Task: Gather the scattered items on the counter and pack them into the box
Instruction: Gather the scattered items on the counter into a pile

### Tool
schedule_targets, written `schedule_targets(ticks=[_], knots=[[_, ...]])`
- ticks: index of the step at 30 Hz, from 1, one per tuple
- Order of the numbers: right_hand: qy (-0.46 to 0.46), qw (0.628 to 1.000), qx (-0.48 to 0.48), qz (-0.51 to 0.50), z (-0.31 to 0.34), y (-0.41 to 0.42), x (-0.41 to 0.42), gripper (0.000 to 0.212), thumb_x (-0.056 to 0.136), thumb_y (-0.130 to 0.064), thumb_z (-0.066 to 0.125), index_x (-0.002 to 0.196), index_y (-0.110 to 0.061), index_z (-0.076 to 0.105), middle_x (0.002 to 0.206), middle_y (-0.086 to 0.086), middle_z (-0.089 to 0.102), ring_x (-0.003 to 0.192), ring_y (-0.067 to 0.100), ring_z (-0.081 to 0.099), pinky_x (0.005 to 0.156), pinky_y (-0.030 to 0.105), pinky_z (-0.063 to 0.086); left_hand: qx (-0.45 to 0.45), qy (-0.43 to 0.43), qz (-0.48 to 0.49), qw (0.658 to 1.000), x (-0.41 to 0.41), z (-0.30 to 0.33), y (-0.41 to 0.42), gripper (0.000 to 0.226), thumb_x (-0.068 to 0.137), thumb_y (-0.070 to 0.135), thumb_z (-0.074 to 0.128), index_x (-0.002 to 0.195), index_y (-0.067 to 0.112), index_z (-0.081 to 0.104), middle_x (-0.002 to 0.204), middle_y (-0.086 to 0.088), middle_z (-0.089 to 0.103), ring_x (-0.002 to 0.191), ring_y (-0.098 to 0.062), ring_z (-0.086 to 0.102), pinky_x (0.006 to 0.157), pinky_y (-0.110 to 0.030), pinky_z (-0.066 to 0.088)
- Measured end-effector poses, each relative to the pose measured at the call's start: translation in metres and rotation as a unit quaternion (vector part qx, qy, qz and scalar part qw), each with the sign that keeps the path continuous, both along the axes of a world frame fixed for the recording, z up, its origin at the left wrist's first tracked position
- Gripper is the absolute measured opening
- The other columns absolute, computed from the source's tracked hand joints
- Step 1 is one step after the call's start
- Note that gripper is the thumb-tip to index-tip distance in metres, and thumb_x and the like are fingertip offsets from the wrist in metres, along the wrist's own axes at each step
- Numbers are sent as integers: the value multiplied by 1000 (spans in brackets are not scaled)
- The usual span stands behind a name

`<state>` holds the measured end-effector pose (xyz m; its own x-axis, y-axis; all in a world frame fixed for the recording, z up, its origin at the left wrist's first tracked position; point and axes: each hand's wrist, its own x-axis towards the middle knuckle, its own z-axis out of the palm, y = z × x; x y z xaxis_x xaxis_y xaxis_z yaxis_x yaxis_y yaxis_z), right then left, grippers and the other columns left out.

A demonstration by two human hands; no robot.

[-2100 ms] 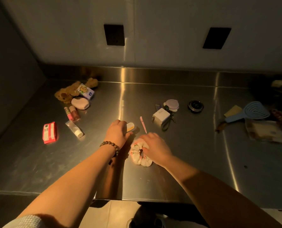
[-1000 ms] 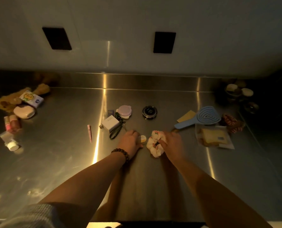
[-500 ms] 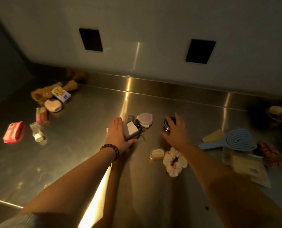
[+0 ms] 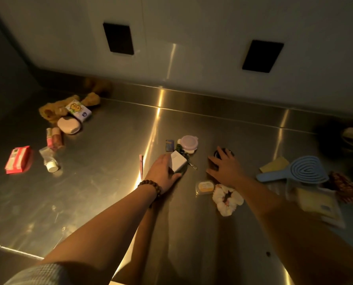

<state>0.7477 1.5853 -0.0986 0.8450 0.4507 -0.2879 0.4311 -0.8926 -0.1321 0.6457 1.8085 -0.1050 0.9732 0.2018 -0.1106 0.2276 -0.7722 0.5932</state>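
At the middle of the steel bench (image 4: 101, 182), my left hand (image 4: 163, 171) curls around the small white block charger (image 4: 178, 161), fingers wrapped on its near side, with a dark cord or keyring tangled just beyond it; my right hand (image 4: 226, 169) lies spread, fingers splayed, over the black round tin (image 4: 225, 154), touching but not yet closed on it. The step in hand is gathering: I judge both items are about to be drawn toward the central cluster. No box is in view, so packing has not begun. The next move calls for closing the right fingers round the tin's rim and lifting the charger free of its cord. Materials: the bench is brushed, reflective metal; the cream scrunchie (image 4: 227, 199) is soft, ruffled cloth; the lilac lidded pot (image 4: 189, 143) is smooth plastic; the blue paddle brush (image 4: 303, 171) is rigid, with concentric ribs. Far left lie a red packet (image 4: 17, 159), tubes, and a brown plush toy (image 4: 54, 110), well apart from my hands.
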Motion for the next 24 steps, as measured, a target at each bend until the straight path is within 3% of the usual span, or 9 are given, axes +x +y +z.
schedule_targets(ticks=[3, 8, 12, 15, 17, 19, 21, 24], knots=[[28, 999, 17, -18, 5, -7, -17, 59, 93, -53, 44, 147, -32, 29, 161, 3, 4, 146, 31, 1, 116, 49, 10, 2, -12, -20, 1000, -7, 2, -18, 58, 80, 41, 65, 127, 24, 37, 128, -1, 51, 113, -19, 49, 92, -32, 43], [30, 998, 58, -20, 9, -20, -51, 51, 94, -43, 49, 142, -27, 41, 159, 4, 16, 145, 30, 10, 115, 45, 16, -3, 1, -108, 994, -13, 2, -52, 69, 81, 39, 64, 138, 22, 29, 138, -4, 44, 123, -21, 43, 102, -35, 37], [17, 988, 142, -64, 22, -17, -50, 44, 93, -33, 55, 134, -19, 52, 149, 8, 38, 136, 26, 33, 110, 38, 28, 21, -33, -135, 990, -13, 8, -54, 68, 79, 50, 62, 135, 21, 35, 134, -3, 46, 121, -21, 43, 102, -35, 37], [-33, 982, 174, -71, 31, 2, -32, 55, 91, -40, 55, 141, -20, 42, 154, 8, 28, 141, 28, 24, 114, 44, 24, 71, -128, -79, 986, -14, 15, -33, 67, 76, 61, 53, 129, 21, 41, 128, -1, 45, 117, -20, 42, 101, -35, 37], [-65, 984, 162, -34, 33, 22, -22, 63, 90, -48, 53, 145, -25, 33, 157, 5, 19, 144, 28, 13, 115, 47, 17, 110, -141, -13, 984, -14, 15, -12, 77, 75, 64, 51, 134, 18, 36, 136, -4, 39, 126, -22, 36, 108, -39, 31], [-68, 987, 148, 11, 31, 44, -15, 70, 88, -57, 50, 147, -34, 22, 160, 2, 7, 146, 26, 1, 115, 50, 7, 123, -95, 46, 987, -16, 13, 11, 92, 74, 68, 51, 144, 17, 20, 150, -5, 23, 138, -23, 21, 114, -45, 21], [-55, 989, 129, 49, 25, 64, -9, 75, 86, -64, 46, 148, -40, 13, 160, -1, -6, 146, 26, -9, 114, 54, 0, 137, -37, 83, 986, -22, 7, 34, 107, 71, 76, 46, 147, 15, 4, 157, -7, 3, 143, -24, 3, 116, -42, 8], [-64, 992, 57, 89, 18, 89, 3, 85, 80, -75, 41, 149, -41, 7, 159, 0, -18, 144, 29, -19, 111, 61, -5, 154, 38, 103, 982, -32, -3, 60, 123, 60, 92, 22, 146, 9, -7, 156, -9, -11, 143, -25, -10, 115, -40, 0]])
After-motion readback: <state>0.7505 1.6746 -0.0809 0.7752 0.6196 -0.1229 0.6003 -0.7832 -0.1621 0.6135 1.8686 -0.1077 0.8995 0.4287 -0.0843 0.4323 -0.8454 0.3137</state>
